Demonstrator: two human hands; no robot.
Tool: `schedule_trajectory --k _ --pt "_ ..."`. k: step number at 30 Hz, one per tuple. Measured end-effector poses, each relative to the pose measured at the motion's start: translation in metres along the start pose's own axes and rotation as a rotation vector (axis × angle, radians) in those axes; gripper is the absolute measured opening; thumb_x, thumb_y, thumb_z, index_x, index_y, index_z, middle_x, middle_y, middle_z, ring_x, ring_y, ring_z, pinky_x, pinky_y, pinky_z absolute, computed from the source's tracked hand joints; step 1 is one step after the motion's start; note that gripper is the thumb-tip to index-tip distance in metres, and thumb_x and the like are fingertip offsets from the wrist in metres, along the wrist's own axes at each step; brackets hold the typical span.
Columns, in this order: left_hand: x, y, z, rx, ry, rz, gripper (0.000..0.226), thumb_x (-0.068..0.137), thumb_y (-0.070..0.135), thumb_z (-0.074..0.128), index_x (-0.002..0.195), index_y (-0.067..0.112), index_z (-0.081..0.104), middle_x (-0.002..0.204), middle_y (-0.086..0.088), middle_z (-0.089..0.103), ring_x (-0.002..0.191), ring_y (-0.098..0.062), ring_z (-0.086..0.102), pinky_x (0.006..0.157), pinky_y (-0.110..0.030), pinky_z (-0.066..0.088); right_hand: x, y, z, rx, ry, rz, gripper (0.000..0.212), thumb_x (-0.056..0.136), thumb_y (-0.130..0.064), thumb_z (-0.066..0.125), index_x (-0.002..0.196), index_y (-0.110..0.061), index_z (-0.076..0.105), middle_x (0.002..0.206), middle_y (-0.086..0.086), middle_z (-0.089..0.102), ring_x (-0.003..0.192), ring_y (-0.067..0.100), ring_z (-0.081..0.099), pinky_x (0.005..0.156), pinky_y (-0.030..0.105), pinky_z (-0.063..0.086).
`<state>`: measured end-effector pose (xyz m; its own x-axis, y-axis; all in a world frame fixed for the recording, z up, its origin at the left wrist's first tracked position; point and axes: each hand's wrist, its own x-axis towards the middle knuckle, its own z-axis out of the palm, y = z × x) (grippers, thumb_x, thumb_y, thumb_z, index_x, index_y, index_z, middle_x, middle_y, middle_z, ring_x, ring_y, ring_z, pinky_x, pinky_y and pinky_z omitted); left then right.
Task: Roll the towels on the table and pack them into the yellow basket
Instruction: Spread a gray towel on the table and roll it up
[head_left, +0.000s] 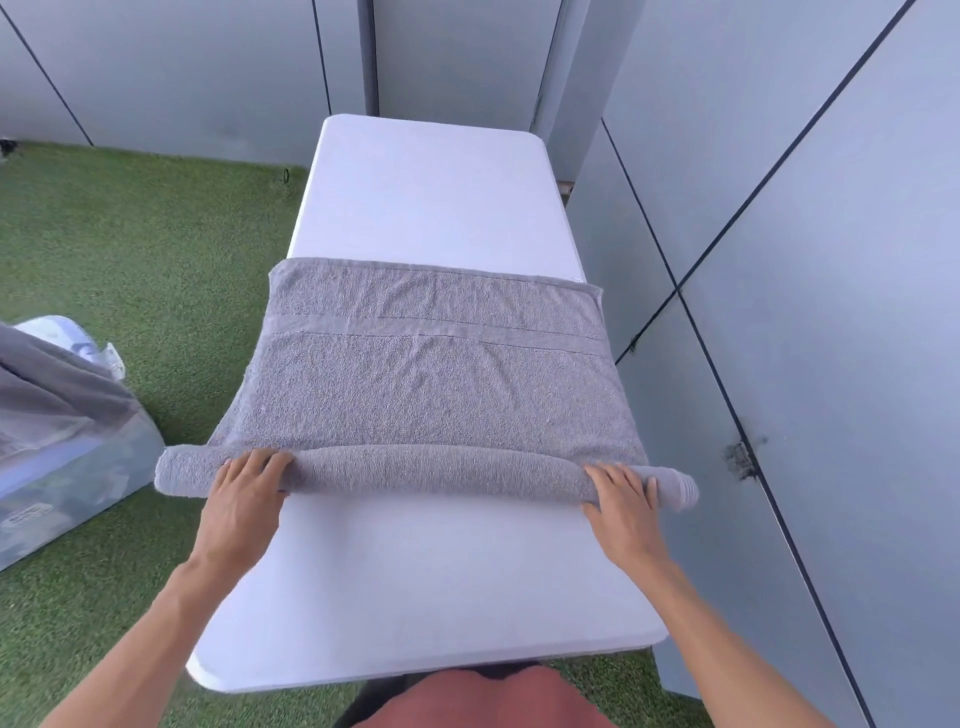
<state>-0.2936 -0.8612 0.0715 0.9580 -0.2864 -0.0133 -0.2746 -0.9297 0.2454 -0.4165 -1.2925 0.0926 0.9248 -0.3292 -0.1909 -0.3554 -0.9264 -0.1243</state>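
Head view: both hands, left (244, 486) and right (621, 496), lie spread on the towel (431, 384) roll.

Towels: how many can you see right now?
2. One grey towel lies across the white table, half rolled under both hands. Another grey towel drapes a clear bin on the grass at left; more may be hidden there.

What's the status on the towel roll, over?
Both hands, left and right, pressing on the rolled part. Grey towel partly rolled on the white table. Path clear; yellow basket not visible.
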Motion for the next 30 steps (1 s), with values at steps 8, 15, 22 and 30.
schedule_trajectory --k 8,15,22,30 --pt "0.000 -0.018 -0.027 -0.156 -0.418 -0.042 0.039 0.084 0.011 0.068 0.122 0.015 0.060 0.118 -0.004 0.061 0.113 -0.027 0.054 0.093 -0.036 0.040 -0.008 0.025 -0.012 0.188 -0.266 0.031 0.041 0.081 -0.028 0.067 0.121 -0.024 0.058 0.117 -0.007 0.059 0.115 0.017 0.053 0.099 0.038 0.038" --pt "0.015 0.003 -0.029 -0.224 0.031 -0.109 0.031 0.084 0.001 0.062 0.109 0.019 0.068 0.105 -0.007 0.068 0.091 -0.031 0.061 0.089 -0.041 0.041 0.016 0.009 -0.014 0.295 0.040 0.098 0.043 0.085 -0.024 0.065 0.127 -0.019 0.058 0.126 0.003 0.056 0.120 0.026 0.051 0.104 0.043 0.035" --pt "-0.023 0.002 0.012 -0.021 0.048 0.053 0.071 0.072 0.014 0.080 0.136 0.008 0.048 0.128 -0.011 0.052 0.122 -0.036 0.047 0.105 -0.054 0.032 -0.015 -0.001 0.018 0.006 0.047 0.002 0.071 0.090 -0.031 0.060 0.151 -0.022 0.025 0.155 -0.002 0.024 0.147 0.020 0.011 0.114 0.058 0.011" --pt "0.006 0.003 -0.001 0.041 -0.059 0.022 0.050 0.067 0.003 0.080 0.114 0.007 0.063 0.103 -0.009 0.063 0.100 -0.036 0.058 0.090 -0.050 0.044 0.011 0.004 -0.004 0.058 -0.052 -0.012 0.043 0.089 -0.014 0.057 0.130 -0.023 0.048 0.126 -0.005 0.050 0.129 0.020 0.036 0.110 0.052 0.020"
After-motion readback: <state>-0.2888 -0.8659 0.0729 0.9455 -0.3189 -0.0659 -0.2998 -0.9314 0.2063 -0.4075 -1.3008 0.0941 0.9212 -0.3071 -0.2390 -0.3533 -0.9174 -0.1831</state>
